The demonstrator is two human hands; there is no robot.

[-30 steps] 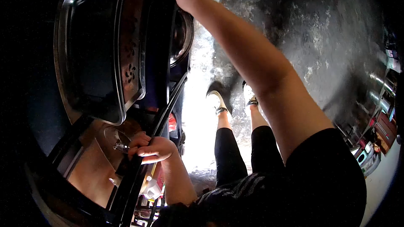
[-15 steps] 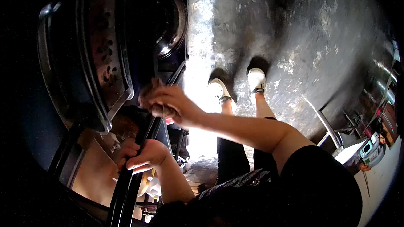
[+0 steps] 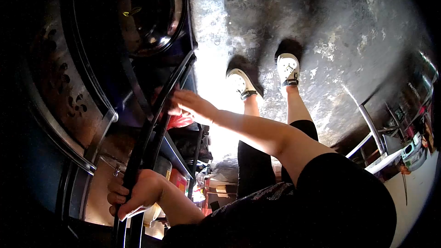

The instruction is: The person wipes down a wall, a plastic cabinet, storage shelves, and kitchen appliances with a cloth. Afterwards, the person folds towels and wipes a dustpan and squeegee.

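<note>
While the left hand (image 3: 141,192) clamped round the black rail (image 3: 140,149), the right hand (image 3: 193,106) lay toward one o'clock;
the rail ran seven to one o'clock, just beside the right hand at nine; whether blurred fingers (image 3: 179,101) gripped anything, I could not tell.

One left hand (image 3: 143,192) and one right hand (image 3: 195,105) make two hands. There are two white shoes (image 3: 287,68), two dark straps (image 3: 291,82), two dark trouser legs (image 3: 254,170), one round basin (image 3: 177,18), one yellow-green scrap (image 3: 132,12), one perforated panel (image 3: 59,87) and one bright red bundle (image 3: 180,121).
</note>
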